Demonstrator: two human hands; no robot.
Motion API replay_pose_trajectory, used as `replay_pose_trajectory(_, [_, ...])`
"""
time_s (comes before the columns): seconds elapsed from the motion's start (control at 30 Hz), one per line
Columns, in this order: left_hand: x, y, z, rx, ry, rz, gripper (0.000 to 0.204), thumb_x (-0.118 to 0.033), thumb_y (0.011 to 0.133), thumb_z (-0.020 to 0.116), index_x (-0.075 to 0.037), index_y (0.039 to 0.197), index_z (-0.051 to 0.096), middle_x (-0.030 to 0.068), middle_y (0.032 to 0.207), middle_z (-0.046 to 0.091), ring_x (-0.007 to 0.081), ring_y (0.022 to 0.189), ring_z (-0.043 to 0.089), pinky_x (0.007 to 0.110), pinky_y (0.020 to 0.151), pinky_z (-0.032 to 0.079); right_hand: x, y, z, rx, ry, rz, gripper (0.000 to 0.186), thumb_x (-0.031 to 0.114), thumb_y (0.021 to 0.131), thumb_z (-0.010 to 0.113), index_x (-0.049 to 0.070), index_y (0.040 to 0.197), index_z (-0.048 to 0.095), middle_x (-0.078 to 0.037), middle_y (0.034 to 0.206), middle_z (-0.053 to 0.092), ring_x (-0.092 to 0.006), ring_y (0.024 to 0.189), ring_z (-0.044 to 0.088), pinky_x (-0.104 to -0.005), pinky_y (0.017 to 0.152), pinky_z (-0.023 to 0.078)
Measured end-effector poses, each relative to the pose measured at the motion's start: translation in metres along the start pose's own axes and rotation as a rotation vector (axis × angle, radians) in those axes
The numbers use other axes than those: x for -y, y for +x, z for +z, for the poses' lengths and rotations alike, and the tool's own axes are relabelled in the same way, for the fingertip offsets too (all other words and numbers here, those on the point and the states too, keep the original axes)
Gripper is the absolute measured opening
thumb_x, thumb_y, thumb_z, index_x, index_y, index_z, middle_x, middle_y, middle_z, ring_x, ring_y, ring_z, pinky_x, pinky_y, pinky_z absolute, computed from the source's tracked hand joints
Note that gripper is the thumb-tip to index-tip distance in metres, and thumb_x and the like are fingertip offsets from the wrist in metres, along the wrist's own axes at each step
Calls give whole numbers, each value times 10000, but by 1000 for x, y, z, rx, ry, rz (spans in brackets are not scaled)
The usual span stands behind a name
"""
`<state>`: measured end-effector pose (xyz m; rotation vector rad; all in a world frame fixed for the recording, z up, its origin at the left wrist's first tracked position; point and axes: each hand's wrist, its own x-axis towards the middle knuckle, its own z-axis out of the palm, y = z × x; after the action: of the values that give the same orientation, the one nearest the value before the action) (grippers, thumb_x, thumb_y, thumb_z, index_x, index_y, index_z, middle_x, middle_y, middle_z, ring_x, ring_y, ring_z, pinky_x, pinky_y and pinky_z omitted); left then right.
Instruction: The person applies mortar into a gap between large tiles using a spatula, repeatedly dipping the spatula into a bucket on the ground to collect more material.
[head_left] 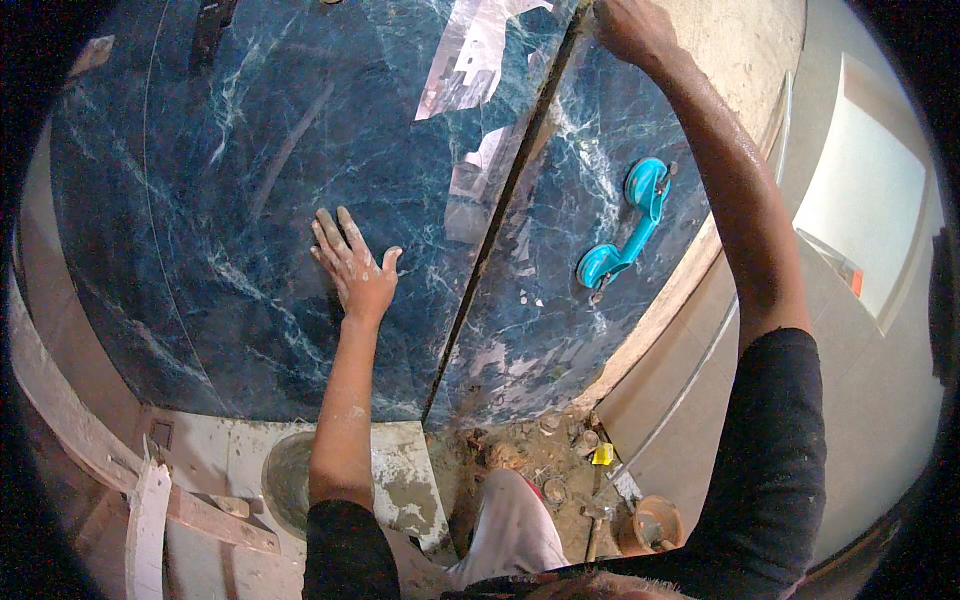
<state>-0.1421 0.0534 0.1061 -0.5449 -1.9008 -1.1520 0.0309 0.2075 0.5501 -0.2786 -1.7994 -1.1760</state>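
My left hand [355, 265] lies with its fingers spread on a large dark blue marble-patterned slab [270, 150]. It holds nothing. Up at the top right, my right hand [632, 32] is closed beside the upper end of a narrow dark gap [505, 190]. What its fingers grip, if anything, is hidden. The gap runs between the large slab and a narrower slab [560, 220] of the same pattern. A turquoise double suction-cup lifter [640, 238] is attached to the narrower slab, below my right hand and apart from it.
Torn whitish film [470, 60] sticks to the large slab. Below are rubble [510, 450], a yellow scrap [602, 454], a small orange-brown bucket [652, 525] and a round grey container [290, 480]. Wooden boards [150, 510] stand at lower left; a long thin rod [680, 390] lies along the right.
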Motion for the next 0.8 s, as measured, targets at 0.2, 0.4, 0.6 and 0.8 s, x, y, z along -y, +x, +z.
replay_pose_trajectory(0.2, [3, -1, 1, -6, 4, 5, 1088, -426, 791, 778, -15, 1564, 132, 262, 1623, 72, 455, 1496, 91, 624, 1172, 165, 2, -7, -23, 73, 1, 26, 150, 93, 794, 581, -20, 776, 679, -274, 846, 677, -417, 770, 684, -499, 667, 552])
replay_pose_trajectory(0.4, [2, -1, 1, 27, 46, -4, 1092, -441, 785, 780, -8, 1560, 144, 266, 1621, 80, 456, 1492, 102, 594, 1181, 178, 19, -28, -33, 393, -60, 47, 209, 160, 764, 638, 27, 898, 728, -241, 1007, 696, -390, 820, 708, -451, 722, 587])
replay_pose_trajectory(0.6, [-2, 0, -4, 13, 58, 23, 1081, -433, 786, 783, 6, 1552, 158, 276, 1614, 97, 465, 1484, 117, 580, 1184, 190, 23, -109, -63, 278, 69, 36, 213, 263, 840, 664, 105, 968, 726, -168, 890, 711, -377, 862, 689, -479, 741, 560])
replay_pose_trajectory(0.8, [47, -27, -29, 116, -211, 195, 835, -330, 831, 765, 10, 1471, 351, 290, 1549, 261, 450, 1424, 279, 519, 1147, 301, 62, -246, -68, 375, 726, 273, 211, 228, 850, 687, 88, 1005, 724, -138, 865, 715, -292, 806, 699, -408, 741, 544])
